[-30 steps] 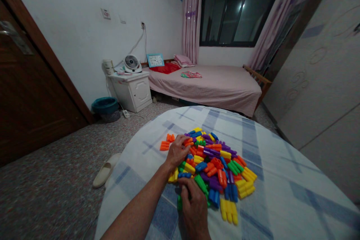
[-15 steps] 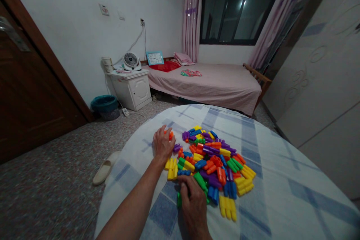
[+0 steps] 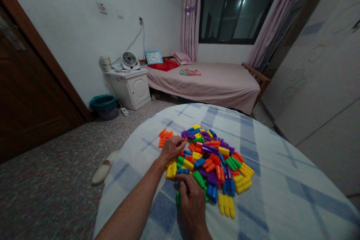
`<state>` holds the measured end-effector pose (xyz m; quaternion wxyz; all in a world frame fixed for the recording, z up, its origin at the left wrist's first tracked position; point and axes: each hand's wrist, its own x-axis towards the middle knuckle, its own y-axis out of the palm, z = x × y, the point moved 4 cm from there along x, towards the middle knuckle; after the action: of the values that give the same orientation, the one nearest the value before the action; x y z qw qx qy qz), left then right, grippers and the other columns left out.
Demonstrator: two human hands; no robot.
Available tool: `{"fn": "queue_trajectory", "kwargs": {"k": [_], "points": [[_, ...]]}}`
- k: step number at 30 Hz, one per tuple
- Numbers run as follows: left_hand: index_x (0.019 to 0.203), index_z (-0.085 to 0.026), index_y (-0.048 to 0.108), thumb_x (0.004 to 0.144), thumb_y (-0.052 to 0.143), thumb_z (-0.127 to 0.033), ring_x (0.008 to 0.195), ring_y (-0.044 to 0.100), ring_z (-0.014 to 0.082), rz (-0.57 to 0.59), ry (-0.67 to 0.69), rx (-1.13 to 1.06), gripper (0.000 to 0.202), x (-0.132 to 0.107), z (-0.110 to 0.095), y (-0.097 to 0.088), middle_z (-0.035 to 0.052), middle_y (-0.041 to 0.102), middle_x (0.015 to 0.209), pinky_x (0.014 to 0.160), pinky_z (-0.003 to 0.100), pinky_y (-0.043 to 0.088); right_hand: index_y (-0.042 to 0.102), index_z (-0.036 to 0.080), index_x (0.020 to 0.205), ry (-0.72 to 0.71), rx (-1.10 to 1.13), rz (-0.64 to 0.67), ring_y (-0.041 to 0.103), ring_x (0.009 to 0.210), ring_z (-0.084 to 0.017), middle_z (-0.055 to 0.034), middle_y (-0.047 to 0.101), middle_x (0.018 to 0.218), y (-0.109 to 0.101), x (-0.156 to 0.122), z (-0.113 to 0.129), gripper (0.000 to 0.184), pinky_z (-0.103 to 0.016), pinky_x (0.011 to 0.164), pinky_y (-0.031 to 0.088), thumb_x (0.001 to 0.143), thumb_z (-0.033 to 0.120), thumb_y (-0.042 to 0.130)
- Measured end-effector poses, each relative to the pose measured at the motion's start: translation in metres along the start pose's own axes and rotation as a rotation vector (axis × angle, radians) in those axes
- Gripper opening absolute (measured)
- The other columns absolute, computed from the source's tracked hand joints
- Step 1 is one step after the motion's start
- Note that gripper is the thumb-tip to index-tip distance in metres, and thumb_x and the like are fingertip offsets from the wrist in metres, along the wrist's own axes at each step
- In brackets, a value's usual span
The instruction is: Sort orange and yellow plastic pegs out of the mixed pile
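Note:
Multicoloured plastic building blocks (image 3: 209, 177), shaped like joined tubes, lie heaped on the round table. My left hand (image 3: 171, 148) reaches over the heap's left edge, its fingertips pinched at a small orange block (image 3: 185, 140). Beyond that hand sits a separate group of orange blocks (image 3: 162, 141). At the near side of the heap, my right hand (image 3: 193, 198) rests curled, its fingers bent inward. A green block (image 3: 178, 198) peeks out beside its thumb; what lies under the palm is hidden. Yellow blocks (image 3: 226, 205) lie to its right.
A checked cloth (image 3: 278, 180) covers the table. Beyond it stand a bed (image 3: 213, 86), a white cabinet (image 3: 135, 90) with a fan (image 3: 130, 60), and a bin (image 3: 103, 107). A slipper (image 3: 102, 170) lies on the floor at left.
My left hand has left the orange group and moved right and slightly nearer, to the heap's left edge. The orange group is now uncovered. My right hand stays in place.

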<state>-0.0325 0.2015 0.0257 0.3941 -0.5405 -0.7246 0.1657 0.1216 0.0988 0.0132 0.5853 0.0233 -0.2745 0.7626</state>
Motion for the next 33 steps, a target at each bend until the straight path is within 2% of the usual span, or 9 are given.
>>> {"fn": "queue_trajectory", "kwargs": {"k": [3,5,8,10,13,16,21,25,33], "points": [[0.082,-0.013,0.067,0.091,0.045,-0.033,0.068,0.056,0.0149,-0.06,-0.079,-0.038,0.031,0.0,0.007,-0.003,0.0047,0.062,0.074,0.065,0.025,0.041,0.063,0.02,0.091,0.002,-0.008,-0.008,0.056,0.08,-0.011,0.0008,0.061,0.086,-0.001,0.0,0.001,0.027,-0.021,0.073,0.039,0.092,0.018,0.036],[0.086,-0.013,0.069,0.09,0.047,-0.035,0.07,0.057,0.0143,-0.027,-0.079,-0.079,0.031,0.0,0.01,-0.004,0.0041,0.064,0.077,0.066,0.024,0.043,0.063,0.02,0.09,-0.002,-0.01,-0.013,0.057,0.08,-0.011,0.0007,0.061,0.086,-0.001,0.0,0.002,0.027,-0.021,0.074,0.04,0.092,0.018,0.036],[0.097,-0.017,0.071,0.082,0.061,-0.042,0.074,0.059,0.0146,0.183,-0.051,-0.176,0.031,-0.001,0.012,0.0,0.0029,0.065,0.083,0.066,0.023,0.045,0.063,0.02,0.089,-0.012,-0.014,-0.025,0.057,0.08,-0.011,0.0003,0.061,0.086,-0.002,0.0,0.004,0.026,-0.02,0.073,0.04,0.092,0.017,0.037],[0.105,-0.018,0.069,0.074,0.07,-0.045,0.078,0.06,0.0162,0.332,-0.049,-0.263,0.041,-0.003,0.011,0.004,0.0041,0.065,0.089,0.066,0.023,0.046,0.063,0.019,0.089,-0.013,-0.018,-0.032,0.057,0.079,-0.011,-0.0002,0.061,0.085,-0.003,0.0,0.005,0.026,-0.021,0.073,0.041,0.092,0.017,0.038],[0.109,-0.016,0.068,0.069,0.075,-0.045,0.08,0.06,0.0175,0.429,-0.065,-0.387,0.05,-0.004,0.007,0.007,0.0061,0.065,0.091,0.068,0.025,0.046,0.063,0.019,0.089,0.0,-0.018,-0.023,0.057,0.079,-0.012,-0.0007,0.061,0.085,-0.003,0.001,0.005,0.027,-0.021,0.073,0.041,0.092,0.018,0.037],[0.109,-0.016,0.068,0.069,0.075,-0.044,0.08,0.06,0.0177,0.44,-0.064,-0.395,0.049,-0.003,0.001,0.005,0.0061,0.065,0.09,0.069,0.025,0.047,0.064,0.019,0.088,-0.009,-0.017,-0.025,0.057,0.079,-0.011,-0.0006,0.062,0.085,-0.003,0.0,0.005,0.027,-0.02,0.073,0.041,0.091,0.018,0.037],[0.11,-0.021,0.068,0.066,0.076,-0.033,0.092,0.06,0.0197,0.506,0.0,-0.237,0.046,-0.004,-0.013,-0.006,0.0047,0.065,0.107,0.079,0.026,0.047,0.063,0.02,0.09,0.012,0.016,-0.01,0.056,0.079,-0.012,-0.0002,0.061,0.085,-0.002,-0.001,0.0,0.026,-0.021,0.073,0.04,0.091,0.018,0.037],[0.098,-0.02,0.071,0.07,0.068,-0.019,0.084,0.06,0.0178,0.49,0.021,-0.12,0.029,-0.006,-0.018,-0.011,0.0031,0.067,0.095,0.077,0.024,0.046,0.063,0.02,0.09,0.031,0.024,-0.005,0.056,0.079,-0.011,0.0005,0.06,0.085,-0.002,0.0,0.0,0.025,-0.021,0.074,0.039,0.091,0.019,0.038],[0.083,-0.02,0.071,0.071,0.065,-0.015,0.083,0.06,0.0175,0.444,0.071,0.03,0.015,-0.007,-0.034,-0.011,0.0015,0.067,0.089,0.076,0.023,0.045,0.063,0.019,0.092,0.024,0.022,-0.011,0.057,0.08,-0.012,-0.0006,0.061,0.087,-0.001,0.0,-0.001,0.027,-0.021,0.074,0.039,0.092,0.019,0.036]]}}
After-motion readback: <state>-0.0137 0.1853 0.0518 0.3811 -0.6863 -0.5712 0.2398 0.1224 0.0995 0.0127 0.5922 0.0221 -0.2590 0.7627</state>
